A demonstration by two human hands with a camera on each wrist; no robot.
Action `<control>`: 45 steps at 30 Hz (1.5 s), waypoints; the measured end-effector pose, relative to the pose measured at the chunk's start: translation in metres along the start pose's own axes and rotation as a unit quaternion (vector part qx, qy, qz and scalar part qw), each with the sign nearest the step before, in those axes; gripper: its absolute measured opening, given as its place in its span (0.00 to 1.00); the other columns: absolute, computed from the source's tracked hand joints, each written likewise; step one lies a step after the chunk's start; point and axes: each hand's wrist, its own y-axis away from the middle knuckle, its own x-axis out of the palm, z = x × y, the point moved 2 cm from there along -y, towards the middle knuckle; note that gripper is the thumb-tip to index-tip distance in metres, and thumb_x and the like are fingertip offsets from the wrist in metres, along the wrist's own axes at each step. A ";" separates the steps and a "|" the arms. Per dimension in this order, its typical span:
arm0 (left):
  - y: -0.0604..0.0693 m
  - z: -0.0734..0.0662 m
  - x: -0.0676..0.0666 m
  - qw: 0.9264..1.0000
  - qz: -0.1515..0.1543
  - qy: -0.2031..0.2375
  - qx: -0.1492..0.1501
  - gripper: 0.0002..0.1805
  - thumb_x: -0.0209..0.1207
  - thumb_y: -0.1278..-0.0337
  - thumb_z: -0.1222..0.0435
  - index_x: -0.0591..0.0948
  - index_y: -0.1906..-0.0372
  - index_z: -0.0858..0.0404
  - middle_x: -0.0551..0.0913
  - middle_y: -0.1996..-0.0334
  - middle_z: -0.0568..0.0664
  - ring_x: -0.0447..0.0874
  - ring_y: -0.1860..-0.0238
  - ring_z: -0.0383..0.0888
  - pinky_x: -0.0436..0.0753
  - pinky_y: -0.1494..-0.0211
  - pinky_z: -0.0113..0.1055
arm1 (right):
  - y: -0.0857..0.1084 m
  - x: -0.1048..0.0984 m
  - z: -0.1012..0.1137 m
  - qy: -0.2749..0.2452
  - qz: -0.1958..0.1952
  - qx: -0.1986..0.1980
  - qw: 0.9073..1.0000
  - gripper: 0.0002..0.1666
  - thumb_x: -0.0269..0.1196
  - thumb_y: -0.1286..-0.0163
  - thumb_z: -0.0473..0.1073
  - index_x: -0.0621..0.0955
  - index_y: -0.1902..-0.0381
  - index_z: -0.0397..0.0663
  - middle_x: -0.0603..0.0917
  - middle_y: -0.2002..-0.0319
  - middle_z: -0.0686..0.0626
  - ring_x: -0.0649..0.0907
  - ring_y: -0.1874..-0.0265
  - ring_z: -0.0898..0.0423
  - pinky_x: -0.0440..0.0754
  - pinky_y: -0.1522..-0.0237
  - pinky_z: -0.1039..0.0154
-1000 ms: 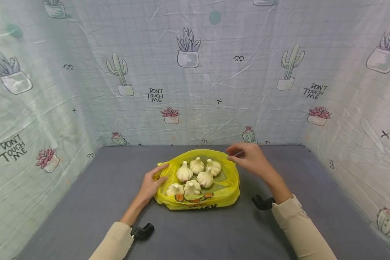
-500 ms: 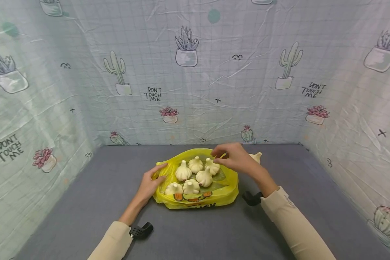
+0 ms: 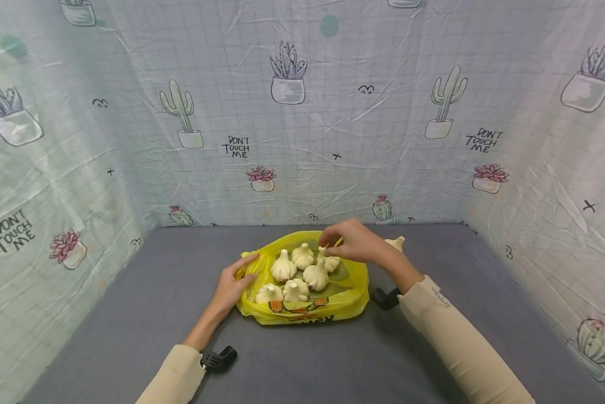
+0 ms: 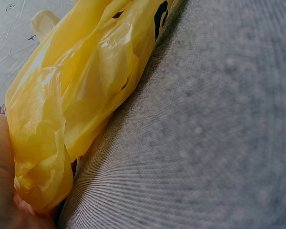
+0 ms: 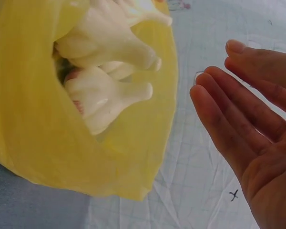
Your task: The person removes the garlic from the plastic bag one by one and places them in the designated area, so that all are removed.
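Observation:
A yellow plastic bag [image 3: 350,306] lies spread wide on the table, with several white garlic bulbs [image 3: 315,276] inside. At its left side my left hand [image 3: 230,286] holds the bag's edge, thumb and fingers around the gathered plastic; the left wrist view has this plastic [image 4: 43,157] against the hand. My right hand [image 3: 355,241] hovers over the bag's back right, fingertips close above a garlic bulb [image 3: 331,264]. In the right wrist view the right hand [image 5: 262,129] has loosely bent fingers with nothing between them, apart from the bulbs [image 5: 102,98].
Another garlic bulb [image 3: 396,243] lies on the grey table [image 3: 302,365] right of the bag, partly behind my right forearm. A printed curtain [image 3: 302,140] encloses the back and sides. Black wrist cameras [image 3: 220,359] hang under both wrists.
My right hand has moved left from beyond the bag's right rim to over the bulbs, exposing the bulb on the table at right. The left hand keeps its place on the bag.

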 end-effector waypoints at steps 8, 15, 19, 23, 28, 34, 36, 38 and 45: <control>0.000 -0.002 0.000 1.000 0.000 0.007 0.000 0.26 0.60 0.30 0.69 0.78 0.29 0.55 0.75 0.27 0.52 0.63 0.21 0.53 0.66 0.21 0.54 | -0.007 0.004 -0.004 -0.006 0.037 0.000 0.999 0.11 0.68 0.30 0.38 0.88 0.51 0.44 0.91 0.53 0.43 0.90 0.57 0.53 0.88 0.54 0.60; 0.000 -0.001 0.000 1.000 0.002 0.004 -0.001 0.26 0.59 0.29 0.69 0.77 0.29 0.55 0.75 0.26 0.52 0.63 0.20 0.53 0.65 0.21 0.56 | -0.017 0.009 -0.003 0.009 0.082 0.009 0.997 0.12 0.69 0.31 0.37 0.89 0.50 0.44 0.91 0.52 0.41 0.90 0.54 0.51 0.88 0.50 0.59; -0.001 0.000 0.000 1.000 0.001 0.004 0.000 0.26 0.59 0.30 0.70 0.77 0.29 0.54 0.74 0.26 0.52 0.62 0.20 0.54 0.65 0.21 0.56 | -0.021 0.012 -0.002 0.020 0.099 0.012 0.995 0.12 0.69 0.32 0.35 0.89 0.51 0.42 0.91 0.53 0.43 0.90 0.55 0.51 0.88 0.51 0.60; -0.002 0.001 0.000 1.000 0.003 0.008 0.002 0.27 0.59 0.30 0.70 0.77 0.29 0.55 0.74 0.26 0.53 0.61 0.20 0.54 0.64 0.20 0.57 | -0.024 0.014 -0.001 0.026 0.111 0.021 0.993 0.13 0.69 0.33 0.33 0.89 0.51 0.39 0.91 0.54 0.43 0.90 0.54 0.51 0.88 0.50 0.60; -0.002 0.001 0.001 1.000 0.004 0.015 0.006 0.26 0.59 0.30 0.70 0.77 0.28 0.57 0.74 0.26 0.54 0.61 0.19 0.55 0.64 0.20 0.57 | -0.026 0.017 -0.001 0.028 0.113 0.026 0.993 0.13 0.70 0.33 0.33 0.89 0.51 0.39 0.91 0.54 0.43 0.90 0.54 0.51 0.88 0.50 0.60; -0.001 -0.001 0.001 1.000 0.004 0.017 0.006 0.27 0.60 0.30 0.70 0.77 0.28 0.58 0.74 0.26 0.55 0.61 0.20 0.55 0.63 0.20 0.57 | -0.027 0.023 -0.006 0.022 0.119 0.049 0.991 0.14 0.70 0.34 0.33 0.89 0.50 0.40 0.91 0.53 0.44 0.89 0.53 0.51 0.87 0.50 0.60; -0.001 -0.001 0.001 1.000 0.005 0.013 0.006 0.27 0.60 0.30 0.70 0.76 0.28 0.58 0.74 0.26 0.55 0.61 0.20 0.56 0.64 0.20 0.57 | -0.027 0.026 -0.008 0.021 0.123 0.057 0.991 0.13 0.70 0.33 0.33 0.89 0.50 0.41 0.91 0.52 0.45 0.89 0.52 0.51 0.87 0.50 0.60; -0.001 -0.001 0.001 1.000 0.005 0.013 0.006 0.27 0.60 0.30 0.70 0.77 0.28 0.58 0.74 0.26 0.55 0.62 0.20 0.55 0.64 0.20 0.57 | -0.027 0.029 -0.010 0.021 0.128 0.059 0.990 0.13 0.69 0.33 0.33 0.89 0.51 0.42 0.91 0.53 0.46 0.89 0.52 0.52 0.88 0.51 0.61; -0.001 -0.002 0.000 1.000 0.003 0.014 0.002 0.27 0.59 0.30 0.70 0.77 0.28 0.57 0.74 0.26 0.55 0.61 0.20 0.55 0.64 0.20 0.57 | -0.029 0.035 -0.012 0.044 0.121 0.040 0.991 0.10 0.67 0.33 0.32 0.91 0.57 0.47 0.91 0.59 0.51 0.88 0.58 0.57 0.87 0.54 0.63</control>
